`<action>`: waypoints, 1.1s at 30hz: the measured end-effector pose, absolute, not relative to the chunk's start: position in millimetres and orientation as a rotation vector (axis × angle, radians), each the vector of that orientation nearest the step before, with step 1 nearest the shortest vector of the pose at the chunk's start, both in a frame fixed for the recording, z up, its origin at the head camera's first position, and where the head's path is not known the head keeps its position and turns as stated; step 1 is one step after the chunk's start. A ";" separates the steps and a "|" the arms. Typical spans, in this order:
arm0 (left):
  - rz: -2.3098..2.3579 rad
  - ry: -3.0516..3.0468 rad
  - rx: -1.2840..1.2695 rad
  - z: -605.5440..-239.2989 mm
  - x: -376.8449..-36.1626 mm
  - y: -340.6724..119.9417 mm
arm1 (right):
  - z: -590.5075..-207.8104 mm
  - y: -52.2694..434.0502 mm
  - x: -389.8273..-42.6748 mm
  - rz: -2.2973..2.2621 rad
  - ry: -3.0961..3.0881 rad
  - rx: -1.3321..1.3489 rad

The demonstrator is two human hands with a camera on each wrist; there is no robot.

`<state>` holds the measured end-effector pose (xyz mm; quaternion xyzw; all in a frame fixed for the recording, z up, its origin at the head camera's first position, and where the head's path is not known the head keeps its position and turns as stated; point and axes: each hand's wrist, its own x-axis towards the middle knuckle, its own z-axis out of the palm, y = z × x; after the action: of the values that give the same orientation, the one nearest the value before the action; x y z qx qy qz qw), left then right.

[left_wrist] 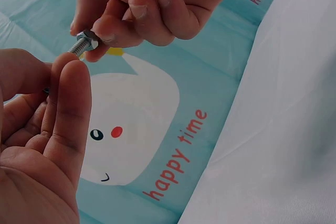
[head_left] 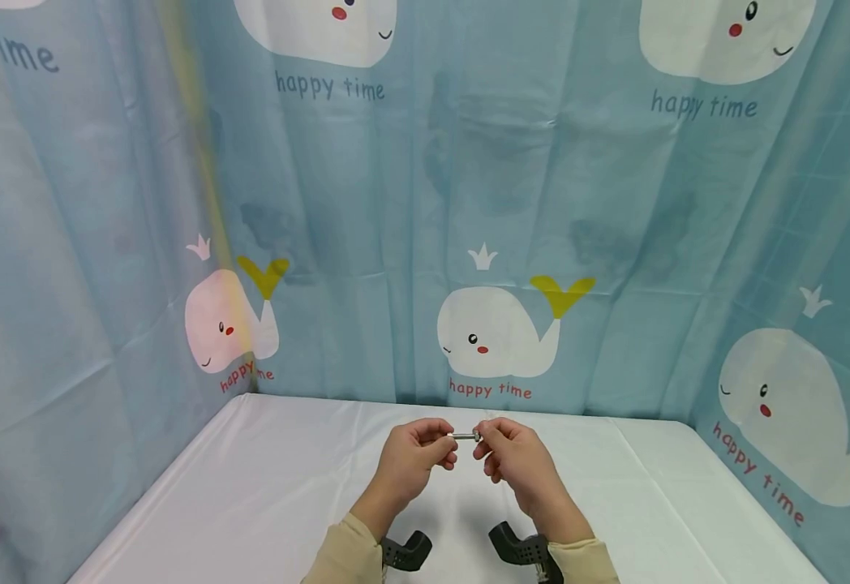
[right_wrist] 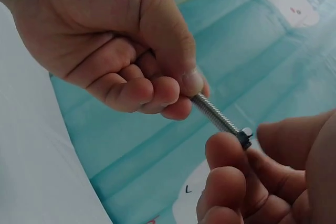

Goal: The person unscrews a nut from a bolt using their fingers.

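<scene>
Above the table, my left hand [head_left: 419, 456] pinches a silver threaded bolt [right_wrist: 216, 113] between thumb and fingertips, covering one end of it. A hex nut [left_wrist: 88, 39] sits at the bolt's other end, on the right. My right hand [head_left: 518, 458] holds this nut with thumb and index finger, its other fingers curled below. In the right wrist view a long stretch of bare thread shows between the left fingertips and the nut. The left wrist view shows the same nut close up, between the right fingers.
A white cloth covers the table [head_left: 250, 487] beneath both hands. Blue curtains [head_left: 367, 324] printed with whales and lettering stand behind it and at both sides. Black wrist-worn devices [head_left: 408, 551] show at both sleeves.
</scene>
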<state>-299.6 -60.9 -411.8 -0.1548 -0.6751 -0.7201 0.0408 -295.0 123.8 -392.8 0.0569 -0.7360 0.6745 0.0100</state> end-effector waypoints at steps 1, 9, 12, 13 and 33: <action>-2.208 -2.066 -0.476 -412.2 -299.7 -60.8 | -394.0 123.4 -295.9 2.091 -2.306 0.177; -2.207 -2.056 -0.492 -412.3 -299.5 -60.9 | -390.5 124.5 -293.4 2.190 -2.253 0.200; -2.205 -2.063 -0.490 -412.8 -299.5 -60.2 | -390.7 124.4 -292.7 2.202 -2.277 0.185; -2.201 -2.068 -0.488 -413.1 -299.6 -60.1 | -390.9 124.4 -292.8 2.191 -2.288 0.182; -2.180 -2.075 -0.500 -413.3 -299.8 -61.4 | -387.6 123.3 -290.6 2.180 -2.274 0.195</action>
<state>-299.8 -61.4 -413.3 -0.1638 -0.6794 -0.7138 0.0452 -290.6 123.3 -387.6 0.0617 -0.7205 0.6907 -0.0071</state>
